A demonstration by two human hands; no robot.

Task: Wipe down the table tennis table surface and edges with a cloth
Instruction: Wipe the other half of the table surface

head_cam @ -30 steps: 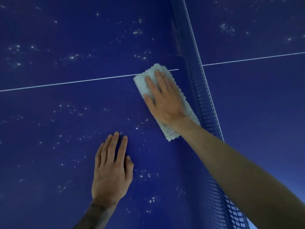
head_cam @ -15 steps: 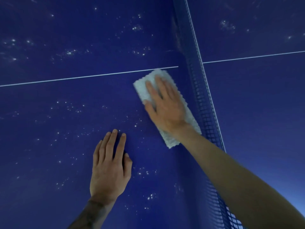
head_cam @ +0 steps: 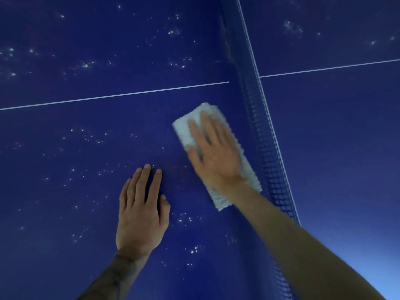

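The dark blue table tennis table [head_cam: 65,180] fills the view, dotted with small white specks. A folded white cloth [head_cam: 186,131] lies flat on it just left of the net. My right hand [head_cam: 214,154] presses down on the cloth with straight fingers, covering its middle. My left hand [head_cam: 140,211] rests flat on the bare table, fingers straight, a little to the left of and nearer than the cloth.
The blue mesh net [head_cam: 262,135] with a white top band runs from the top centre down to the lower right, right beside the cloth. A thin white centre line [head_cam: 108,96] crosses the table, continuing beyond the net.
My right hand has slid the cloth back along the net towards me, off the white line. My left hand stays flat in the same spot.
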